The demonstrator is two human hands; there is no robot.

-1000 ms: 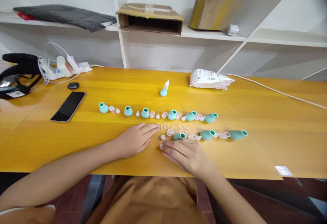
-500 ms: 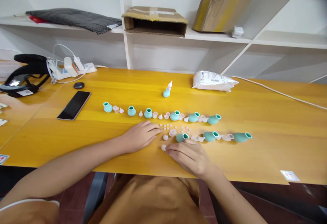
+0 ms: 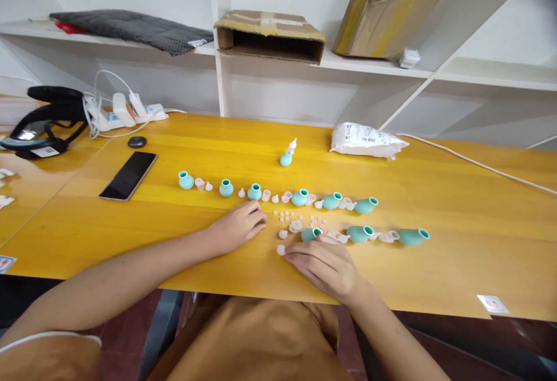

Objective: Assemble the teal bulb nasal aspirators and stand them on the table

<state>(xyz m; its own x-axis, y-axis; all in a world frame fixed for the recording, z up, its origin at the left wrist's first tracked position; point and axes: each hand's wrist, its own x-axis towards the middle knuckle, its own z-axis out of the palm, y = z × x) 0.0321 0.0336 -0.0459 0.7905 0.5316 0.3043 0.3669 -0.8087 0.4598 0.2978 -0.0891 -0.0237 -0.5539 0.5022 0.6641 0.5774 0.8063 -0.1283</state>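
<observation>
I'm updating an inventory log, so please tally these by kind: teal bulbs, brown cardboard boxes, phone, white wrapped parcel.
Teal bulbs: 10 (6 far row, 3 near row, 1 apart)
Brown cardboard boxes: 2
Phone: 1
White wrapped parcel: 1
Total: 14

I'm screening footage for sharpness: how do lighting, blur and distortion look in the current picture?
In the head view, light is soft, with a pale sheen on the table; also in the head view, the small pale discs look too soft for detail; the head view's right shelf divider slants strongly, perhaps wide-angle distortion, and its upper right corner darkens.
</observation>
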